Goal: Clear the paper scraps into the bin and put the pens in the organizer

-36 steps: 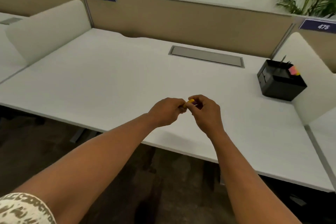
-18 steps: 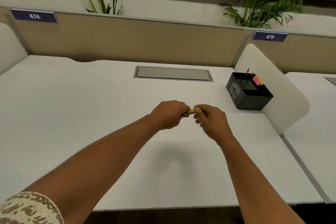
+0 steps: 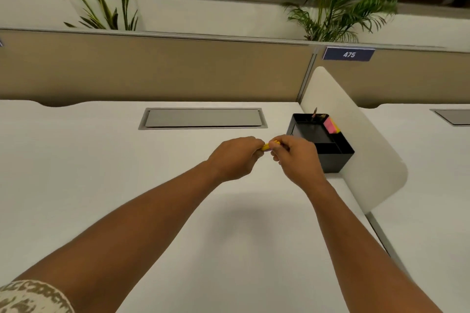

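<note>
Both hands meet above the white desk (image 3: 127, 173), holding one small yellow pen (image 3: 267, 146) between them. My left hand (image 3: 235, 157) is closed on its left end and my right hand (image 3: 296, 157) is closed on its right end; only a short yellow stretch shows between the fingers. Just right of my right hand, in the desk's far right corner, stands the black organizer (image 3: 333, 157). It holds a dark pen upright at the back and pink and yellow sticky notes (image 3: 330, 125). No paper scraps or bin are in view.
A grey cable hatch (image 3: 203, 118) is set in the desk behind the hands. A white rounded divider (image 3: 361, 150) stands right of the organizer, with a neighbouring desk (image 3: 432, 185) beyond. A tan partition (image 3: 152, 68) and plants close the back.
The view has turned right and come closer to the desk. Both hands, still holding the yellow pen together, are now nearer the organizer.
</note>
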{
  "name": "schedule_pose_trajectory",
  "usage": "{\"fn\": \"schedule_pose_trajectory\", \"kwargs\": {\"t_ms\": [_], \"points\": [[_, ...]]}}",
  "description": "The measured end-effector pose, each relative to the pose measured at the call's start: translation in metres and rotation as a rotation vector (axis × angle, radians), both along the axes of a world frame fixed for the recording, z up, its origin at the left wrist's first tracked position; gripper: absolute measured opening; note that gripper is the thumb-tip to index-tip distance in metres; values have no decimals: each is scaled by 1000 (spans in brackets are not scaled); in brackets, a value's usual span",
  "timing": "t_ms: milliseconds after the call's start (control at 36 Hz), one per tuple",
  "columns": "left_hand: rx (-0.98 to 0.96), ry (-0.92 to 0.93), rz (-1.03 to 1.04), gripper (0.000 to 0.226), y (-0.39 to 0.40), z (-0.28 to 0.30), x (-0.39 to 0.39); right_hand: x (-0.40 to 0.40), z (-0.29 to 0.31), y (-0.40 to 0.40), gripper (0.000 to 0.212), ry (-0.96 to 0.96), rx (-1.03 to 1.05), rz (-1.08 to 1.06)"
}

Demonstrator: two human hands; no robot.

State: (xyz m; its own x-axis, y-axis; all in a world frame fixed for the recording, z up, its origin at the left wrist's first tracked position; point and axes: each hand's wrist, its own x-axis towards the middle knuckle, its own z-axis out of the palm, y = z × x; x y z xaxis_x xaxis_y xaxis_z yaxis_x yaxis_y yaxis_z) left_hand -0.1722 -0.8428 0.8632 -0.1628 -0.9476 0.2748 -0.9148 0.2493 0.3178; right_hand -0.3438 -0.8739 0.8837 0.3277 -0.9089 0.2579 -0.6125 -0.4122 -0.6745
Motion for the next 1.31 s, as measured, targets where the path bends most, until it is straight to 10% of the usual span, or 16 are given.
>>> {"fn": "schedule_pose_trajectory", "kwargs": {"t_ms": [611, 1306], "points": [[23, -81, 180, 40, -111, -14, -3, -78, 35, -217, 22, 319, -146, -268], [-5, -88, 208, 40, -93, -19, 33, -38, -23, -227, 36, 658, -238, -243]]}}
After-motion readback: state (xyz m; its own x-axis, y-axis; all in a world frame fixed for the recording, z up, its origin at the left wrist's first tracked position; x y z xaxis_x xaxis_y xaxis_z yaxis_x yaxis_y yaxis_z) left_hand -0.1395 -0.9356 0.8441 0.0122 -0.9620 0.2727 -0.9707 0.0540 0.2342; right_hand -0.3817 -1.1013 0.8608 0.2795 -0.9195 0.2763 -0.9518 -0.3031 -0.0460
